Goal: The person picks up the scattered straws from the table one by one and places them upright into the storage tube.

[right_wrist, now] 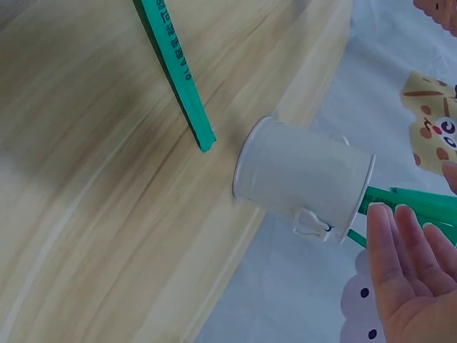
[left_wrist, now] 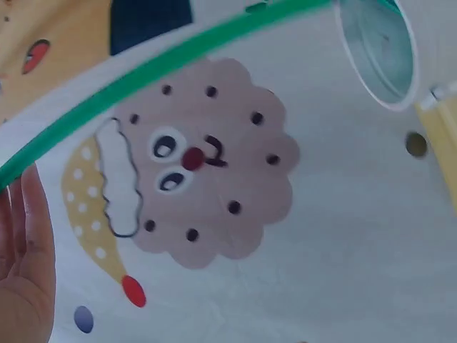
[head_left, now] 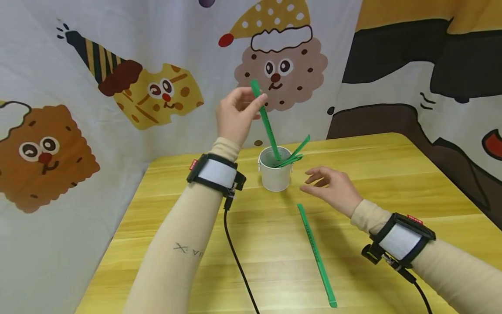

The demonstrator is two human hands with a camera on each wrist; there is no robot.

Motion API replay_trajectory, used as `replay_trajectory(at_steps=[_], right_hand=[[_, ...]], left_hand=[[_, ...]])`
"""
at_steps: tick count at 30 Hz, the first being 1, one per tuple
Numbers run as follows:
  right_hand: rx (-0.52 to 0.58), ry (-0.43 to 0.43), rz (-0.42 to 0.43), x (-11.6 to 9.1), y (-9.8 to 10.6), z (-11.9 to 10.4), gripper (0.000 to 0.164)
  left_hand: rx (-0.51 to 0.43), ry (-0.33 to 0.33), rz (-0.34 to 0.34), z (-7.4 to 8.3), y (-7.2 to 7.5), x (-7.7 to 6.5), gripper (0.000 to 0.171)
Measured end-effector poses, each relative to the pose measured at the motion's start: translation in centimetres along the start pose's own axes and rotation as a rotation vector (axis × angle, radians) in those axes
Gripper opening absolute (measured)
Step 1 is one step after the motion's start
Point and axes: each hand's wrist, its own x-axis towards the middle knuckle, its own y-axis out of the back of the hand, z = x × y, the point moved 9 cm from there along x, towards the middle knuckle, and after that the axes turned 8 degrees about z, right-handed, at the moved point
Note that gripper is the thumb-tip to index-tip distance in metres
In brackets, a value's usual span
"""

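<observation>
Between thumb and fingers my left hand [head_left: 237, 111] pinches the upper part of a long green wrapped straw [head_left: 268, 124], which slants down into the mouth of a small white bucket [head_left: 274, 179]. Several more green straws [head_left: 301, 145] lean out over the bucket's right rim. To the right of the bucket, my right hand [head_left: 333, 188] hovers over the table with loosely bent fingers and nothing in them. One more green straw [head_left: 315, 250], with dark print along it, lies on the table in front of the bucket. In the left wrist view the held straw [left_wrist: 178, 61] runs toward the bucket.
Everything stands on a yellow wood-grain table [head_left: 392, 174]. Behind it hangs a white curtain [head_left: 219, 43] with cartoon figures. Each wrist wears a strapped camera, and a black cable [head_left: 239, 261] trails from the left one across the table.
</observation>
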Motion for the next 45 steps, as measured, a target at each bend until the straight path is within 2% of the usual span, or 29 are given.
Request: replay_trajectory(at_steps=[3, 6, 16, 20, 26, 29, 33, 37, 40, 45], right_hand=[[-0.002, 0.007, -0.001, 0.0, 0.1, -0.1, 0.051], [-0.004, 0.010, 0.000, 0.0, 0.1, -0.1, 0.050], [-0.022, -0.017, -0.020, 0.3, -0.5, 0.4, 0.050], [-0.020, -0.025, -0.018, 0.4, -0.6, 0.5, 0.051], [-0.016, -0.028, -0.010, 0.7, -0.8, 0.6, 0.057], [0.004, -0.044, -0.012, 1.2, -1.0, 0.6, 0.066], [0.040, -0.072, -0.026, 2.7, -1.5, 1.0, 0.084], [0.066, -0.096, -0.033, 4.6, -2.9, 1.7, 0.097], [0.079, -0.102, -0.032, 5.8, -4.4, 2.3, 0.099], [0.117, -0.071, 0.009, 6.9, -6.0, 2.8, 0.083]], left_hand=[[0.070, 0.009, 0.001, -0.9, -0.3, 0.4, 0.024], [0.130, 0.036, -0.026, -2.5, -1.1, 0.1, 0.023], [0.365, 0.100, -0.164, -9.1, -3.5, -3.5, 0.021], [0.437, 0.092, -0.198, -10.7, -3.9, -4.5, 0.019], [0.467, 0.056, -0.217, -10.9, -4.4, -5.2, 0.020], [0.469, 0.046, -0.231, -10.7, -4.7, -5.5, 0.019], [0.475, 0.039, -0.278, -10.6, -5.0, -6.0, 0.019], [0.460, 0.055, -0.319, -11.0, -5.0, -6.9, 0.024], [0.427, 0.071, -0.305, -11.4, -4.4, -7.6, 0.030], [0.356, 0.090, -0.224, -11.4, -3.3, -8.6, 0.039]])
